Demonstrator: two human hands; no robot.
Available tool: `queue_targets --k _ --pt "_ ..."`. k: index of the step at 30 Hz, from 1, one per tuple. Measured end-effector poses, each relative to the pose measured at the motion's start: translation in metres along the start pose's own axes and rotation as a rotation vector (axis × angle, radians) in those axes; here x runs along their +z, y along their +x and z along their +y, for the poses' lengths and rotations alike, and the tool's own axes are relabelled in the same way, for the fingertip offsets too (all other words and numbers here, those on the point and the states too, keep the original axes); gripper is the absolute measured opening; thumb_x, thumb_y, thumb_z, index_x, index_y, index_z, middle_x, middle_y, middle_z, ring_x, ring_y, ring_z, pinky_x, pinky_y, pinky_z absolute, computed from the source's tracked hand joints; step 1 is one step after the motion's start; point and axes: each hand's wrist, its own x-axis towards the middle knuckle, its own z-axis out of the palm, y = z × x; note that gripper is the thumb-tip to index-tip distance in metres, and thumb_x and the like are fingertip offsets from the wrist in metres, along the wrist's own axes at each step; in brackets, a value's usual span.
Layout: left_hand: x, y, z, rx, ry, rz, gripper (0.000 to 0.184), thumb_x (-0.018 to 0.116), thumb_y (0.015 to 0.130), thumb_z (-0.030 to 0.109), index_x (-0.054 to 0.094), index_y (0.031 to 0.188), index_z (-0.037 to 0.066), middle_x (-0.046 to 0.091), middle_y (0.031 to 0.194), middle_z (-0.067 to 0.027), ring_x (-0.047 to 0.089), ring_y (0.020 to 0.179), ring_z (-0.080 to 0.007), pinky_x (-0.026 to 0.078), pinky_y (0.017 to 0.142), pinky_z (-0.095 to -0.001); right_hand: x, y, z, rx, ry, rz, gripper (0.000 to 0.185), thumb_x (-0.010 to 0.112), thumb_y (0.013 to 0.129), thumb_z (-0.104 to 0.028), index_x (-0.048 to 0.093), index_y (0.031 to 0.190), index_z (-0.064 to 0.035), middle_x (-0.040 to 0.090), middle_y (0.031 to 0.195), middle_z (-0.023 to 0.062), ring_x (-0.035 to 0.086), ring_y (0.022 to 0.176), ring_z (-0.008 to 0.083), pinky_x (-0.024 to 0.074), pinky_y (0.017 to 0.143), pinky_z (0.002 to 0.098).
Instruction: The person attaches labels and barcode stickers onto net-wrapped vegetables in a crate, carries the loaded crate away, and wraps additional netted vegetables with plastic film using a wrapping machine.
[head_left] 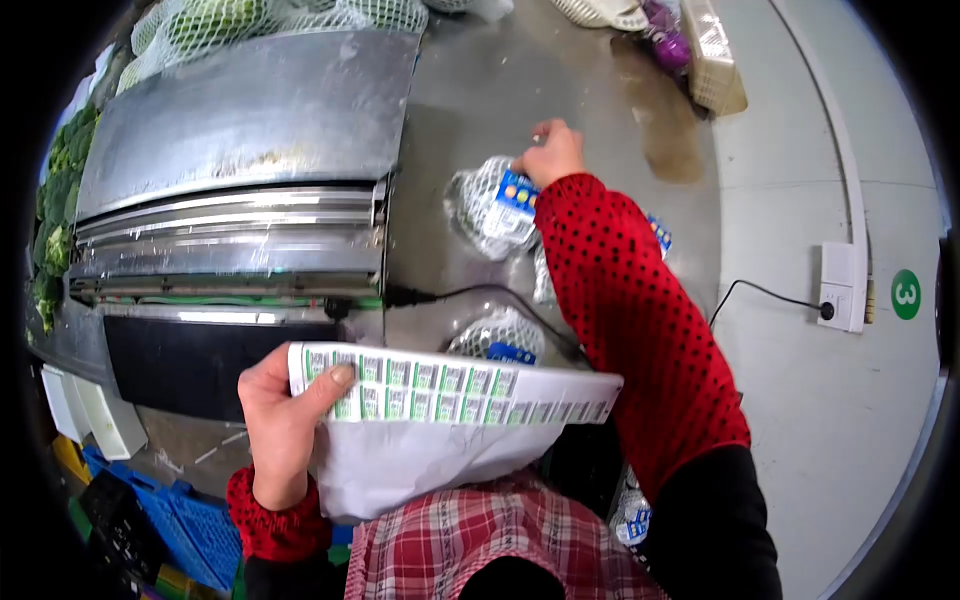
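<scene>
My left hand (280,425) pinches a sheet of barcode stickers (440,385) at its left end, thumb on top. The stickers are small, green and white, in rows, and the white paper hangs down in front of the plaid apron (490,540). My right hand (552,155) is over the steel surface with its fingers curled together; whether a sticker is between them is too small to tell. Just beside its thumb lies a net-wrapped package (483,205) with a blue and white label (515,205). Another netted package (505,330) lies behind the sheet, partly hidden.
A steel wrapping machine (245,120) with rollers and a black pad (200,365) stands at the left. Netted green vegetables (215,22) lie behind it, broccoli (65,180) at far left. A black cable (490,288) crosses the table. A cream basket (710,65) stands at back right.
</scene>
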Motion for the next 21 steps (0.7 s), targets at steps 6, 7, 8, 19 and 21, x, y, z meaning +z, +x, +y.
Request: queue_targets --k 6,7,8,19,21 --pt "0.002 -0.025 -0.01 0.102 0.099 0.087 0.012 0.073 0.083 0.003 0.07 0.093 -0.003 0.071 0.08 -0.0056 0.061 0.069 -0.0061 0.048 0.064 -0.0211 -0.077 -0.063 -0.04 -0.396 0.206 -0.455 0.034 0.074 0.081 -0.015 0.065 0.109 0.0021 0.067 0.092 0.0086 0.062 0.083 0.0148 0.0517 0.075 0.0289" --pt "0.006 -0.028 -0.015 0.121 0.11 0.105 0.012 0.073 0.083 0.003 0.07 0.093 -0.003 0.071 0.079 -0.0055 0.061 0.069 -0.0061 0.048 0.064 -0.021 -0.103 -0.109 -0.054 -0.293 0.397 -0.737 0.027 0.07 0.084 -0.013 0.067 0.107 0.0015 0.068 0.092 0.0074 0.062 0.084 0.0124 0.0512 0.072 0.0272" --pt "0.005 -0.027 -0.016 0.139 0.122 0.115 0.013 0.073 0.083 0.004 0.07 0.093 -0.003 0.071 0.079 -0.0055 0.061 0.068 -0.0061 0.047 0.063 -0.0209 -0.115 -0.137 -0.056 -0.27 0.385 -0.968 0.027 0.069 0.085 -0.012 0.067 0.109 0.0 0.068 0.093 0.0081 0.061 0.085 0.0116 0.0505 0.072 0.0261" --pt "0.019 -0.06 -0.033 0.044 0.304 0.111 0.01 0.073 0.083 0.003 0.07 0.089 -0.004 0.07 0.077 -0.0058 0.06 0.066 -0.006 0.047 0.061 -0.0211 -0.103 -0.297 0.005 -0.954 0.038 -0.18 0.024 0.063 0.07 -0.008 0.064 0.093 -0.0011 0.059 0.087 0.0096 0.059 0.076 0.0246 0.0488 0.066 0.033" --pt "0.015 -0.059 -0.045 0.038 0.302 0.115 0.01 0.073 0.083 0.003 0.07 0.09 -0.004 0.071 0.078 -0.0059 0.06 0.066 -0.0061 0.047 0.061 -0.0212 -0.09 -0.306 0.011 -0.959 -0.024 -0.097 0.022 0.066 0.068 -0.007 0.064 0.089 -0.0025 0.059 0.089 0.0101 0.059 0.076 0.0227 0.049 0.066 0.0319"
